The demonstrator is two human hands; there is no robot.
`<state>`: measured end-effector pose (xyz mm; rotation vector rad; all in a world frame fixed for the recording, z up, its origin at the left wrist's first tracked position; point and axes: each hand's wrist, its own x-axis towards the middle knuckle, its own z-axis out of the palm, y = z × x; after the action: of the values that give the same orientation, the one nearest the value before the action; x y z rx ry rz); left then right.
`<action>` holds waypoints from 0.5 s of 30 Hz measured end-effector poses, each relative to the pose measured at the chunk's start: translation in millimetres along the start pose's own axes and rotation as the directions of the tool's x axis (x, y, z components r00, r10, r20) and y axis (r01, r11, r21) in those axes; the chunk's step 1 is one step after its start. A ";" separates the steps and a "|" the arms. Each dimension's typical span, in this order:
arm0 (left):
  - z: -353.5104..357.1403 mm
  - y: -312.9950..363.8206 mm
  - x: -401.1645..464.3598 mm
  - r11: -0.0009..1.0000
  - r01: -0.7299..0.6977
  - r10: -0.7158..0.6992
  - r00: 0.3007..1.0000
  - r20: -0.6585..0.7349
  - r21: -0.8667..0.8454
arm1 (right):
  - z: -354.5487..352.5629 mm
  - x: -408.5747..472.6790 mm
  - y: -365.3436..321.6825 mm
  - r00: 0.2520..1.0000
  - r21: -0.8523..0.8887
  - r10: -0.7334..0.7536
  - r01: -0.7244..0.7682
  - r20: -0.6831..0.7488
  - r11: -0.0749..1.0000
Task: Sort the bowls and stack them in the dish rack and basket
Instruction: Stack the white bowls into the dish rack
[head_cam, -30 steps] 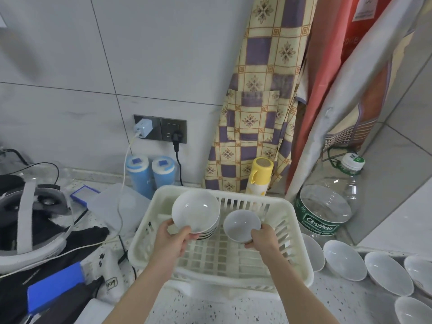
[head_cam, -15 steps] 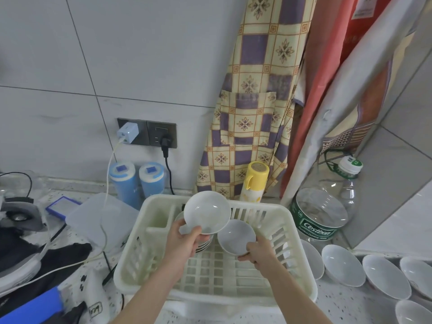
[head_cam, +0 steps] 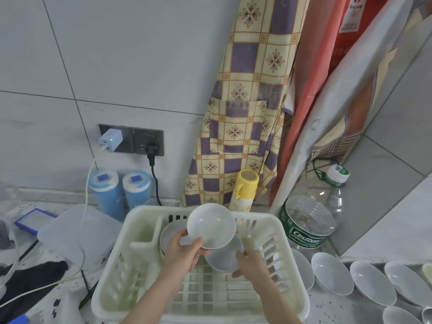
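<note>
We're over the dish rack (head_cam: 289, 232), mid-stacking. Our left hand (head_cam: 181, 257) pinches a tilted white bowl (head_cam: 211, 226) above the rack; our right hand (head_cam: 251, 263) grips a smaller bowl (head_cam: 222, 259) under it. Next, we reckon, the white bowl settles onto the stack (head_cam: 169, 235) inside the rack, rims aligned.

Slatted floor of the dish rack (head_cam: 278, 232) lies open nearest the person; stacked bowls (head_cam: 171, 232) crowd its back
</note>
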<state>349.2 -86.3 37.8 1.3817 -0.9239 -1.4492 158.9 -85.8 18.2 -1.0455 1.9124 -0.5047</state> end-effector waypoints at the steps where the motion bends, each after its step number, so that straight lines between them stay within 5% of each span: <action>1: -0.4 -1.6 0.3 1.000 -0.006 0.006 1.000 0.000 0.009 | -1.1 -1.2 1.3 0.992 -0.095 -0.029 0.018 -0.123 0.995; 4: -2.0 -5.1 1.2 0.999 -0.028 0.028 1.000 -0.002 0.017 | -5.8 -5.1 2.5 0.915 -0.062 -0.153 0.140 -0.373 0.988; 9: -0.1 -5.6 0.5 0.996 -0.053 0.051 0.998 0.035 0.070 | -4.9 -12.4 -5.9 0.899 0.311 -0.334 0.416 -0.285 0.855; 15: 2.0 -5.9 -3.9 0.981 -0.112 0.091 0.987 0.134 0.157 | -2.6 -6.7 -5.6 0.895 0.230 -0.373 0.427 -0.245 0.875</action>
<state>346.5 -80.9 33.7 1.3518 -1.2010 -1.4211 161.1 -83.6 26.7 -1.2447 1.7178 -1.1185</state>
